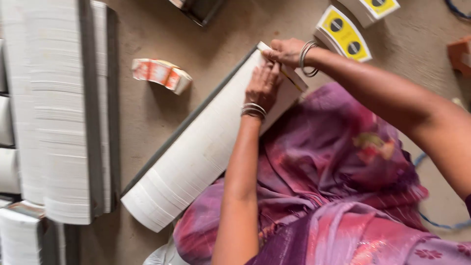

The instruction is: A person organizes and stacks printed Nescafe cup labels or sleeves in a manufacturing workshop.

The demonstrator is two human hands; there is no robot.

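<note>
Long white paper stack [196,152], grey board along its far side, lying slantwise on the floor [147,113] against the person's purple lap [338,167]. Left hand [262,86] flat, fingers together, pressing the stack's far end; right hand [284,51] pinched shut on the corner there. Likely heavy overall, sheets loose and prone to fanning; best held from both ends or under the board. Nearby: small orange-and-white bundle [162,73], yellow-labelled packs [343,32], further white stacks [59,108] to the left.
</note>
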